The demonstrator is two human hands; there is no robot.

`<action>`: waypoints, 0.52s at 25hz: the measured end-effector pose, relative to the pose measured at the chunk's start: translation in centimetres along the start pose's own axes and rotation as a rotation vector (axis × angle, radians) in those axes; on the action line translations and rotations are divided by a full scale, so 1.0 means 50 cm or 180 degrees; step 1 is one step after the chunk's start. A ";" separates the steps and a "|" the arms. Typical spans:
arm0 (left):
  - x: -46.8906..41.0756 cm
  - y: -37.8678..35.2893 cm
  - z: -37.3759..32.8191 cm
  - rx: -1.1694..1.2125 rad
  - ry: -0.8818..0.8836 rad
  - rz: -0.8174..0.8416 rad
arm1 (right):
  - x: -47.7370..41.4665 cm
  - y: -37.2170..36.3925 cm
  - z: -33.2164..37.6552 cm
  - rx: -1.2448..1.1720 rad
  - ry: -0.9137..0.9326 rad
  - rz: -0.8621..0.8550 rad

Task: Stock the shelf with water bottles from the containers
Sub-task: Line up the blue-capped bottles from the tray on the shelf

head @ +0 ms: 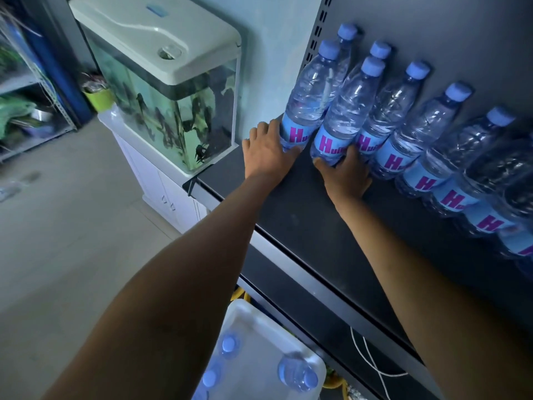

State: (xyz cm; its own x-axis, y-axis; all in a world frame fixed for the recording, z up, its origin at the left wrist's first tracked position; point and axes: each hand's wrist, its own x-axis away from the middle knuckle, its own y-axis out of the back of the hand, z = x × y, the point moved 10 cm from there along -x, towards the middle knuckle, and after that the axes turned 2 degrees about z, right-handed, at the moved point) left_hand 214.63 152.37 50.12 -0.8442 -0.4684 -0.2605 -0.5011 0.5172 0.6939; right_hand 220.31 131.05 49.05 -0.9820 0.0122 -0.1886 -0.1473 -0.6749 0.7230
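two front bottles stand at the far left end of the shelf (302, 226): the left hand (268, 153) wraps the base of the leftmost bottle (308, 96), and just right of it the right hand (347, 176) clasps the base of the next bottle (346, 111). slide both upright and snug against the row of bottles (427, 125) on the right before letting go.

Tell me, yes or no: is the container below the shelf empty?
No: the container holds several blue-capped bottles.
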 end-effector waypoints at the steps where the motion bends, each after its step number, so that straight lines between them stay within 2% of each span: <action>1: -0.008 -0.005 0.001 -0.0037 0.0024 -0.0006 | -0.009 -0.004 0.006 0.0039 0.0037 -0.0025; 7: -0.028 -0.024 0.005 -0.0238 0.0044 0.0046 | -0.017 -0.015 0.007 0.0166 0.0208 -0.0143; 13: -0.023 -0.024 0.000 -0.0124 -0.0046 0.0047 | -0.021 -0.017 0.002 0.0089 0.0150 -0.0181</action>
State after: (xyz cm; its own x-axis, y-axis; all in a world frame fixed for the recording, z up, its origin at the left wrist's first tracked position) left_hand 216.22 152.28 49.60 -0.8543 -0.4504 -0.2594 -0.4809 0.4955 0.7234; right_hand 221.47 131.67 48.68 -0.9654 0.0147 -0.2604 -0.2065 -0.6532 0.7285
